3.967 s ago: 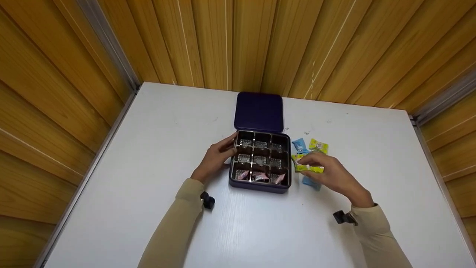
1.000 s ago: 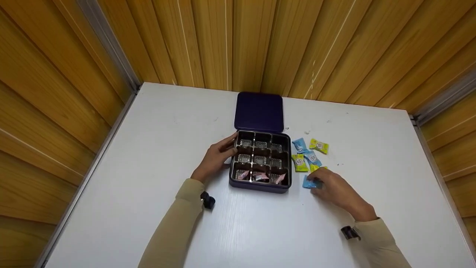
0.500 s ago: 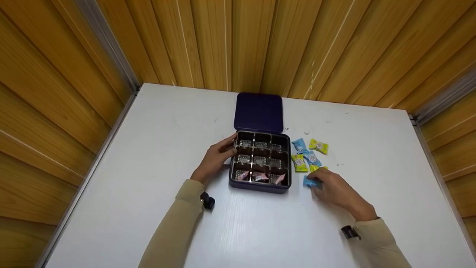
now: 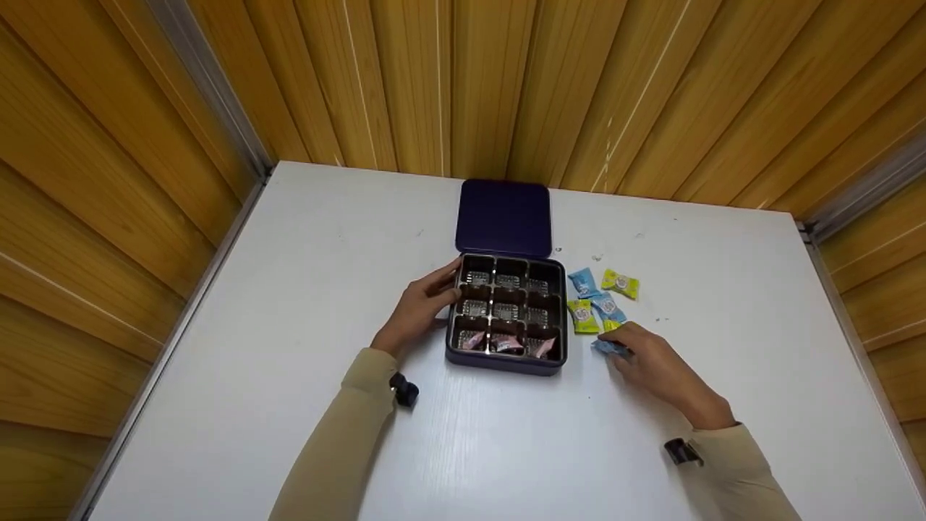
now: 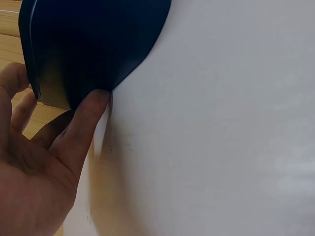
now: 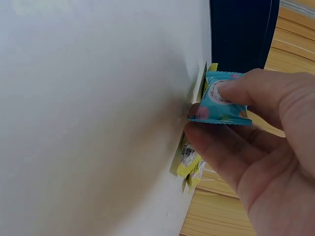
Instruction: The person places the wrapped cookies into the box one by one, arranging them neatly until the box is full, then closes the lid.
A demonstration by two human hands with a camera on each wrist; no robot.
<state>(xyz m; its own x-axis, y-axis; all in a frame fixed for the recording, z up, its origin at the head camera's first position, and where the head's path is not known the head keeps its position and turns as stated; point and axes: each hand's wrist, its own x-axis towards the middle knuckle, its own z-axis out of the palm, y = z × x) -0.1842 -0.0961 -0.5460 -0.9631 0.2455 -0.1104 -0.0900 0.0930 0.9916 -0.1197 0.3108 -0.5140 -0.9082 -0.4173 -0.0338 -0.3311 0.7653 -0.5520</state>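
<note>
My left hand (image 4: 418, 310) holds the left side of a dark blue tin box (image 4: 503, 364), thumb at the rim. In the left wrist view, the thumb (image 5: 87, 118) and fingers grip the box wall (image 5: 93, 44). Inside the box, a brown tray has nine compartments; pink-wrapped candies (image 4: 506, 343) lie in the three front ones. To the right of the box, my right hand (image 4: 658, 365) pinches a blue-wrapped candy (image 6: 224, 105) between thumb and fingers. Beyond that hand lie more blue candies (image 4: 582, 283) and yellow-green candies (image 4: 583, 317), one partly hidden by the fingers.
The dark blue lid (image 4: 503, 217) lies behind the box, touching its back edge. A white table (image 4: 304, 275) carries everything, with wood-patterned panels (image 4: 477, 87) standing along its back and sides. Small specks dot the tabletop near the candies.
My right hand has moved from a yellow candy down to the nearest blue one, which it now pinches and has tilted up. The left hand stays on the box.
</note>
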